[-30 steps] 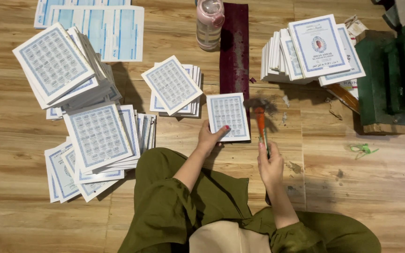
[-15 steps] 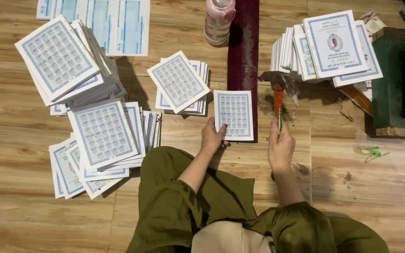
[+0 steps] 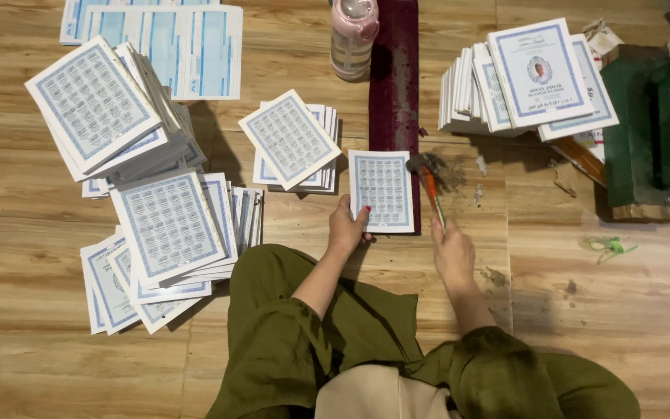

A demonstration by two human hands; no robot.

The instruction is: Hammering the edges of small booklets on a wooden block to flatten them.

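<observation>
Floor [image 3: 56,372] is covered in booklet stacks [image 3: 118,140], with more stacks top right [image 3: 521,77]. Single booklet [image 3: 382,190] lies flat, its right edge against the dark red strip [image 3: 394,77]. Left hand [image 3: 347,229] has its fingers spread, pressing the booklet's lower left corner. Right hand [image 3: 453,252] is closed around the hammer [image 3: 429,186], head at the booklet's right edge. Best to press firmly, keep fingers off that edge and strike short and square.
</observation>
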